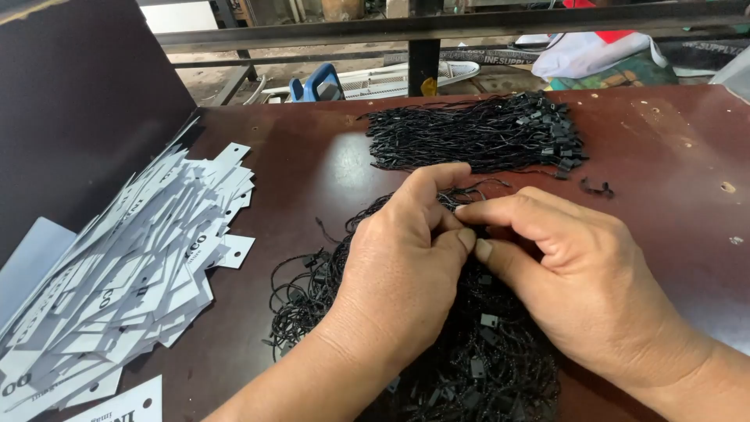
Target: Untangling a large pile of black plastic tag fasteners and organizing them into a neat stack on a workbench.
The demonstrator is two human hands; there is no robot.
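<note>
At frame centre, left hand [398, 266] and right hand [570, 273] pinch one cord from the loose strings [469, 367], tags [117, 273] at left seemingly unstrung, bundle [476, 133] untouched above.

I see thin black cord loops [469, 359] with small matt plastic clasps, heaped on a smooth, slightly glossy brown board table [672, 156], pitted in places. The white tags [133, 273] look like matt card.
</note>
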